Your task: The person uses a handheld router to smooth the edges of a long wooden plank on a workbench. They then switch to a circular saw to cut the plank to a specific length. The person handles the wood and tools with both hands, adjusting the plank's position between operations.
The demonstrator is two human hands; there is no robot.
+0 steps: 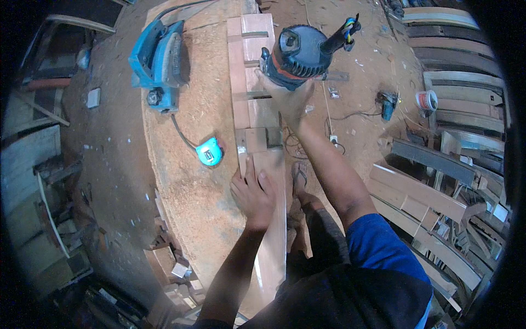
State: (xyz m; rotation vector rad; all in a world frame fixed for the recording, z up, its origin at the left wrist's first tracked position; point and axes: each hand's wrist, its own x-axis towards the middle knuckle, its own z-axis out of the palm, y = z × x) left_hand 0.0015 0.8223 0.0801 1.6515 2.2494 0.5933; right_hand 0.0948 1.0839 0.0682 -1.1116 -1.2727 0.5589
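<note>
Dark shirt (350, 299) with blue sleeve (383, 241) closest, near side, right of centre. Left hand (255, 197) palm down, fingers loosely spread, gripping nothing, resting on long pale wooden board (272, 167); fingertips just short of small wooden block (255, 140) on the board. Right hand (286, 98) farther off, wrapped around lower body of black power tool (301, 52) with orange band; fingers partly hidden under it. Tool at far end, over right edge of board; can't tell if its base touches wood. Short thick cable stub with coloured wires sticks out right of tool top.

Board runs near to far along right side of dusty surface (203, 219), dark cross slots visible in far half. Left of board, on surface: turquoise tape measure (209, 152), left of and beyond left hand; blue planer (159, 66) farther away, near far left edge.

Sandalled foot (299, 178) on floor, just right of board. Farther right on floor: small blue-and-black tool (388, 104) with cord, then white bucket (426, 101). Wooden planks (419, 194) stacked along right side, nearer. Wood offcuts (164, 260) piled left of surface, near side.
</note>
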